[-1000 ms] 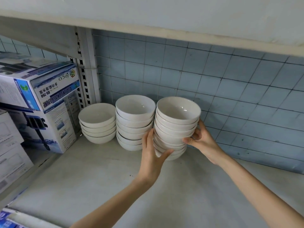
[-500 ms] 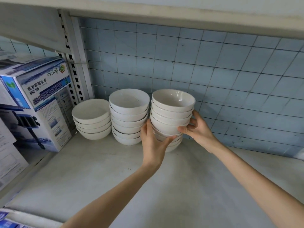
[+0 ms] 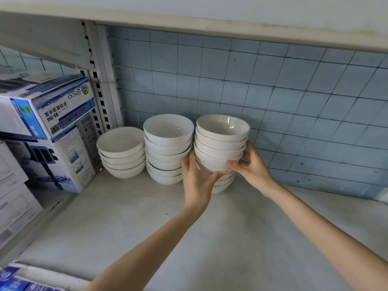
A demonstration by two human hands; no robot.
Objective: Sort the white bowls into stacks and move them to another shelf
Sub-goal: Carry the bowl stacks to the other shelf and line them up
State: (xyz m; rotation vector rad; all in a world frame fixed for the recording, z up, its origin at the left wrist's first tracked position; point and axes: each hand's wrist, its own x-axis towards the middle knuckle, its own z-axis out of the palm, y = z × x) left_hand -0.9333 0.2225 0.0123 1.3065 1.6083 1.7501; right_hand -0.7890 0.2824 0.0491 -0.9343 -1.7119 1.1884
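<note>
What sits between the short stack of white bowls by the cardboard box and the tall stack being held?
A middle stack of white ceramic bowls, standing on the pale shelf beside the tall stack; the head view shows it.

The cardboard box on the left is sitting upside down, so all its print is reading inverted. Its upper side panel is showing the brand "ieco" beside a round emblem. Under that it is carrying a line of Chinese characters, 多功能潜水泵, and the model number "RS-750". A dark blue band is bearing "AQUARIUM SUBMERSIBLE PUMP" in capitals. The finer print on the panel below is coming out too small to read. The blue packs in the bottom left corner are showing white letters, cut off and blurred.
</note>
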